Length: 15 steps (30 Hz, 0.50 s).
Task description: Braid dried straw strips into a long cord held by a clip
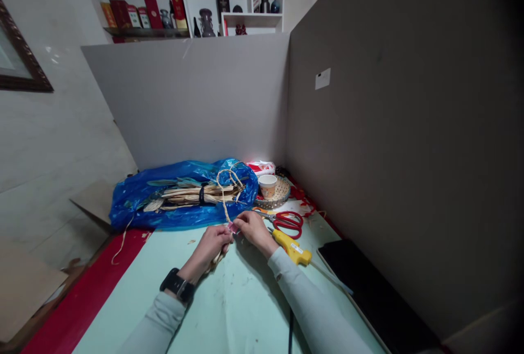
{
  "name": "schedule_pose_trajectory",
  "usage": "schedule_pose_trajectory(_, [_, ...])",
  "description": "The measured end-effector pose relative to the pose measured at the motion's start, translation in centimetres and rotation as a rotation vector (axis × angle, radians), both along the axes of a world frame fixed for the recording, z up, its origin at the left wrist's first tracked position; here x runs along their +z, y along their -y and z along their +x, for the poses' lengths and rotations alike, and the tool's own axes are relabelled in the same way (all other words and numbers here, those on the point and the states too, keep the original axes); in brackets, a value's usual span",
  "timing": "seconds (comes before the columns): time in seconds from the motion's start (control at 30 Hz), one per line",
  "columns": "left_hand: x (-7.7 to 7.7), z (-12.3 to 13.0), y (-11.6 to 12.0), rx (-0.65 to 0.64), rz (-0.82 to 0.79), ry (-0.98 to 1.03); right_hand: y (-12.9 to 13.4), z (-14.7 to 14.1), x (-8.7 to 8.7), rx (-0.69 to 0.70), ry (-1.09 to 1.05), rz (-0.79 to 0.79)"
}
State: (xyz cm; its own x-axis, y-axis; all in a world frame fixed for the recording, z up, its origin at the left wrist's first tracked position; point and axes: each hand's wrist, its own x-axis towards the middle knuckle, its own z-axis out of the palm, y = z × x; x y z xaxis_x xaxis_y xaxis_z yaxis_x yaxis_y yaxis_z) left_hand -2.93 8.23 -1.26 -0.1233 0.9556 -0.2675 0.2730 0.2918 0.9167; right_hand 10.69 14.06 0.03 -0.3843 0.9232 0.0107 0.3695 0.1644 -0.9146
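Note:
A pale braided straw cord (224, 201) loops up over the blue bag and comes down to my two hands. My left hand (212, 242), with a black watch on its wrist, is closed on the cord. More straw strands (216, 260) show below that hand. My right hand (254, 229) is closed in a pinch at a small pink piece (231, 227) on the cord, which looks like a clip. The fingertips of both hands nearly meet there and partly hide it. Just right of my right hand lie red-handled scissors (289, 224) and a yellow glue gun (292, 247).
Behind my hands, a blue plastic bag (135, 195) lies under a bundle of dried straw (184, 195) tied with a black band. A paper cup (267, 186) stands on a woven tray (282, 193). Grey panels (204, 97) close off the back and right. A black flat object (368, 294) lies at right.

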Motion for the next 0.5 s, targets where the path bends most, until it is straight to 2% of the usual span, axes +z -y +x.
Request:
schedule_pose_trajectory(0.17, [-0.4, -0.4, 0.8, 0.007, -0.037, 0.136, 0.2, 0.1, -0.8, -0.011, -0.044, -0.103])
schedule_pose_trajectory(0.3, [-0.5, -0.7, 1.9, -0.036, -0.055, 0.278, 0.8, 0.7, -1.3, -0.031, -0.169, -0.147])
schedule_pose_trajectory(0.4, [0.0, -0.3, 3.0, -0.074, -0.035, 0.392, 2.5, 1.2, -1.0, 0.02, -0.28, -0.179])
schedule_pose_trajectory(0.5, [0.8, 0.6, 4.1, -0.084, -0.001, 0.474, 5.2, 1.5, -0.4, 0.138, -0.35, -0.228])
